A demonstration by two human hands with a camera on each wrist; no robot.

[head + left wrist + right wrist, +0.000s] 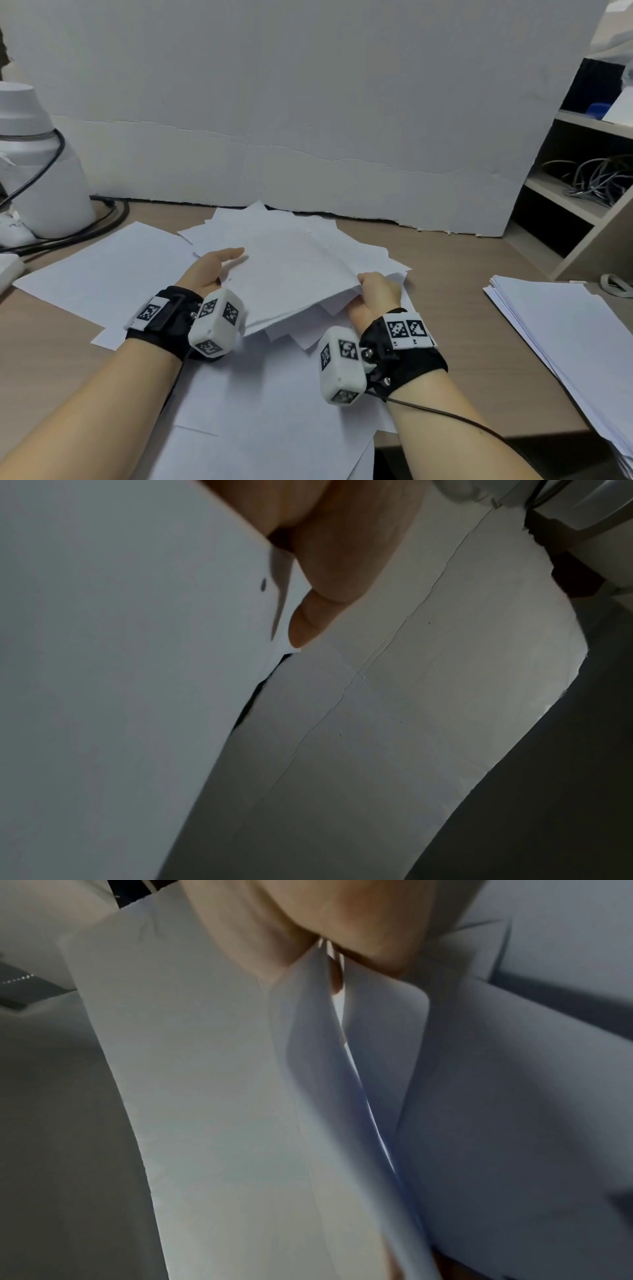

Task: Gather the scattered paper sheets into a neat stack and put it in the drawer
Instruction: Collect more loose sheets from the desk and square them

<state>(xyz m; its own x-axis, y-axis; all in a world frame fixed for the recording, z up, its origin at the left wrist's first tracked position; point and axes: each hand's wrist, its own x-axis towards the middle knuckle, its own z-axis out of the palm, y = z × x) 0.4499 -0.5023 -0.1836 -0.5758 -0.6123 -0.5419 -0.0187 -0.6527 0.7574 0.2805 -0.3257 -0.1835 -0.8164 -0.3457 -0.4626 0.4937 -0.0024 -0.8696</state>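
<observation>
Desk (pixel 445 260) background: both hands tilt paper bundle (pixel 294 270) up rightward.

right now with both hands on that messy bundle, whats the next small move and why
Probably tap the bundle square: its corners fan out unevenly. The left hand and right hand hold opposite edges. Loose sheets remain on the desk.

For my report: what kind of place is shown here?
Probably an office desk: loose paper sheets lie on a wooden desk, a neat paper stack sits at right, and cables fill a shelf.
</observation>
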